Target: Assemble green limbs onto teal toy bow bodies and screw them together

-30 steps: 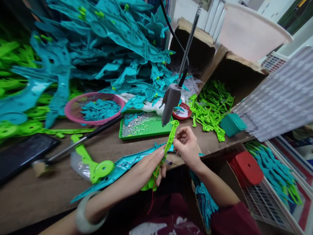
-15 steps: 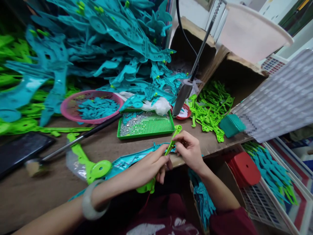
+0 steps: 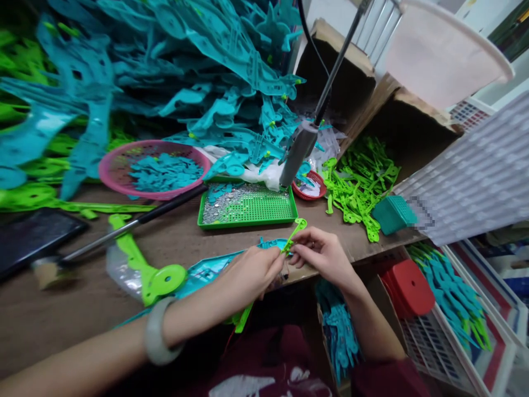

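Note:
My left hand [image 3: 257,269] is closed around a lime-green plastic part [image 3: 298,224], whose rounded end sticks up past the fingers. At its side my right hand [image 3: 321,252] pinches close to the same part; anything small between those fingertips is hidden. More green plastic [image 3: 243,320] shows below my left hand, with a thin red wire hanging by it. Under my left forearm a long turquoise plastic shell [image 3: 209,270] lies along the table's front edge. Left of it rests a green part with a round disc [image 3: 167,280], partly over a clear plastic bag.
An electric screwdriver [image 3: 300,151] hangs above a green tray [image 3: 248,223] of small metal pieces. A pink basket [image 3: 109,184] holds turquoise pieces. Around stand a hammer-like tool [image 3: 101,242], a phone [image 3: 37,237], a red basket [image 3: 303,194], heaped green parts [image 3: 355,193] and piled turquoise shells [image 3: 185,71].
Both hands and the green part have shifted slightly, and the part now leans over further. My right fingers have moved lower along it. The hanging screwdriver has swung a little left.

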`<state>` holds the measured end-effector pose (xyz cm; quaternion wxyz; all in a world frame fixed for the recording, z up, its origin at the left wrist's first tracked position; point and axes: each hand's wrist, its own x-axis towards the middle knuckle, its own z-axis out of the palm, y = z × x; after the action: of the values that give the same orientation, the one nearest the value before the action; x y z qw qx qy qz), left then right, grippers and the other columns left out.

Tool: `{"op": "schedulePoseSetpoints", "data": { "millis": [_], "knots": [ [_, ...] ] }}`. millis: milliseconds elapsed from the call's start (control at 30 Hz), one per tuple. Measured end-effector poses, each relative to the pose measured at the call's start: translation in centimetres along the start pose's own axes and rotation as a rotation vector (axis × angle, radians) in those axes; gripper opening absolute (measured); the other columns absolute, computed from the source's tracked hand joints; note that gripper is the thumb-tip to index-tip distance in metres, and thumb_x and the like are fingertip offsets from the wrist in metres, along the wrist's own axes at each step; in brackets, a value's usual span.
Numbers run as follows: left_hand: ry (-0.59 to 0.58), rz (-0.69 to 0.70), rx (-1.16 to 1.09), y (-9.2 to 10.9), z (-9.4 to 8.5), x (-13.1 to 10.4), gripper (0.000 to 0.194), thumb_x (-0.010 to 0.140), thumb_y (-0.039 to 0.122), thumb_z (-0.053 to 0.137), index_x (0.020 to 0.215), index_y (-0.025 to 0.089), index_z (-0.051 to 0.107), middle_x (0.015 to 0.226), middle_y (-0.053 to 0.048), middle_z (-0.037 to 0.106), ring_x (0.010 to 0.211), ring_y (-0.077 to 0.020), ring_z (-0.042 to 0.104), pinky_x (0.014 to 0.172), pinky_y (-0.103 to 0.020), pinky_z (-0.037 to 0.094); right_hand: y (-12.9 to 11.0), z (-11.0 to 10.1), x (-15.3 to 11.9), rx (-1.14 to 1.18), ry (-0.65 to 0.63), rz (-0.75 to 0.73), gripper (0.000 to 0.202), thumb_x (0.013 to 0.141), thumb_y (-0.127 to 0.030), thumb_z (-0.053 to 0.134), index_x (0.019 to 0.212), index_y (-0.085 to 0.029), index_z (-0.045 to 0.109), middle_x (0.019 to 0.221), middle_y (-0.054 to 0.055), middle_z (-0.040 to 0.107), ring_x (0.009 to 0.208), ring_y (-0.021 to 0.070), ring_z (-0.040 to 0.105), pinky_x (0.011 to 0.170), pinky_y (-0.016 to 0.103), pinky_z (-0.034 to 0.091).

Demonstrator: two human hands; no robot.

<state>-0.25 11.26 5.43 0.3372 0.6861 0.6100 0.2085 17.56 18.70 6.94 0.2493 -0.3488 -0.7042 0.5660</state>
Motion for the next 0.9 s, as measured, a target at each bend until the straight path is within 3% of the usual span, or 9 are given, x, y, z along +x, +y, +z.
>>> {"op": "schedulePoseSetpoints", "data": {
  "millis": [67, 233, 400, 567, 667, 767, 900],
  "knots": [
    [0.035, -0.004, 0.081, -0.3, 0.4, -0.2, 0.039, 0.099, 0.037, 0.028, 0.077, 0.023, 0.056, 0.062, -0.002, 0.063, 0.061, -0.0212, 0.064, 0.058, -0.031, 0.037, 0.1, -0.3, 0.0, -0.036, -0.035, -0.019, 0.015, 0.091, -0.035, 0.062, 0.094, -0.021, 0.061, 0.072, -0.002, 0.067, 0.063, 0.0136, 0.069, 0.058, 0.025, 0.058],
    [0.04, -0.021, 0.183, -0.4, 0.9, -0.6, 0.04, 0.102, 0.034, 0.026, 0.091, 0.02, 0.062, 0.085, -0.011, 0.074, 0.078, -0.0277, 0.072, 0.064, -0.033, 0.041, 0.4, -0.2, -0.2, -0.385, 0.038, -0.272, 0.007, 0.093, -0.023, 0.058, 0.089, -0.021, 0.063, 0.086, 0.003, 0.065, 0.075, 0.0139, 0.064, 0.065, 0.025, 0.055],
    [0.0, -0.094, 0.251, -0.1, 0.9, -0.7, 0.039, 0.103, 0.034, 0.027, 0.089, 0.021, 0.062, 0.079, -0.01, 0.073, 0.073, -0.0283, 0.071, 0.059, -0.033, 0.036, 0.9, -0.4, -0.4, -0.166, -0.008, -0.158, 0.019, 0.089, -0.027, 0.067, 0.107, -0.023, 0.064, 0.083, -0.001, 0.066, 0.068, 0.0124, 0.068, 0.056, 0.021, 0.054],
    [-0.008, -0.095, 0.182, -0.2, 0.8, -0.7, 0.039, 0.102, 0.035, 0.028, 0.085, 0.022, 0.06, 0.068, -0.006, 0.066, 0.067, -0.0264, 0.067, 0.059, -0.032, 0.036, 0.9, -0.8, -0.6, -0.177, -0.03, -0.177, 0.008, 0.089, -0.025, 0.068, 0.097, -0.022, 0.069, 0.083, 0.001, 0.069, 0.069, 0.0136, 0.072, 0.059, 0.023, 0.057],
    [0.009, -0.083, 0.194, -0.3, 1.1, -0.8, 0.039, 0.102, 0.034, 0.028, 0.088, 0.021, 0.062, 0.072, -0.008, 0.068, 0.07, -0.0272, 0.067, 0.061, -0.033, 0.039, 0.9, -0.6, -0.8, -0.184, -0.032, -0.218, 0.008, 0.094, -0.026, 0.064, 0.097, -0.022, 0.07, 0.083, 0.001, 0.069, 0.067, 0.0133, 0.071, 0.06, 0.025, 0.058],
    [0.024, -0.016, 0.23, -0.6, 1.5, -1.1, 0.041, 0.102, 0.034, 0.026, 0.097, 0.019, 0.063, 0.082, -0.011, 0.071, 0.075, -0.0286, 0.069, 0.063, -0.035, 0.042, 0.8, -0.4, -0.7, -0.256, -0.03, -0.318, 0.01, 0.098, -0.024, 0.057, 0.097, -0.022, 0.067, 0.085, 0.001, 0.067, 0.069, 0.0121, 0.067, 0.062, 0.025, 0.057],
    [-0.006, 0.006, 0.178, -0.7, 1.9, -1.5, 0.041, 0.103, 0.038, 0.026, 0.099, 0.019, 0.062, 0.088, -0.011, 0.073, 0.081, -0.029, 0.07, 0.066, -0.036, 0.044, 0.9, 0.0, -0.5, -0.461, 0.021, -0.541, 0.008, 0.099, -0.018, 0.057, 0.095, -0.021, 0.063, 0.091, 0.004, 0.067, 0.087, 0.0158, 0.065, 0.077, 0.03, 0.057]
  ]
}}
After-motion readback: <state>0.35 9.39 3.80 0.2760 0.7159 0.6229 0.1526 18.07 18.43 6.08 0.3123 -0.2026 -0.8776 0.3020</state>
